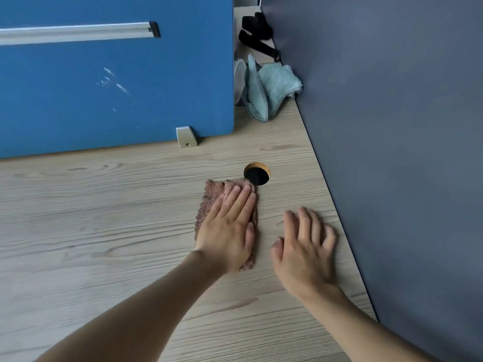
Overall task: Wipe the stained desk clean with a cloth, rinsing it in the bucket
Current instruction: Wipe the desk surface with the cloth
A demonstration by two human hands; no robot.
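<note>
A pale wood-grain worktop fills the head view. A blue partition panel stands along its far edge and a grey panel along its right edge.

The brown cloth lies flat on the worktop toward the far right, its far end just beside a round cable hole. The left hand presses down on it with straight fingers laid together. The grip is open and the palm covers most of the cloth. The right hand is nearer the right edge, apart from the cloth, with its fingers spread and its grip open and holding nothing.

I judge the wiping step to be under way in this right-hand stretch. The part of the worktop in view shows only grain and knots, with no stain I can pick out, so much of it may be done already. How much is left cannot be told, nor whether the cloth is due a rinse.

The bucket is not in view. The worktop's near edge and left side are cut off. The right hand is blurred, so I cannot tell whether it touches the surface or hovers just above it. It is hard to make out whether the cloth is wet.

In the far right corner a teal cloth is bunched up, with a black strap beyond it. A pale object is half hidden behind the blue panel's end.
</note>
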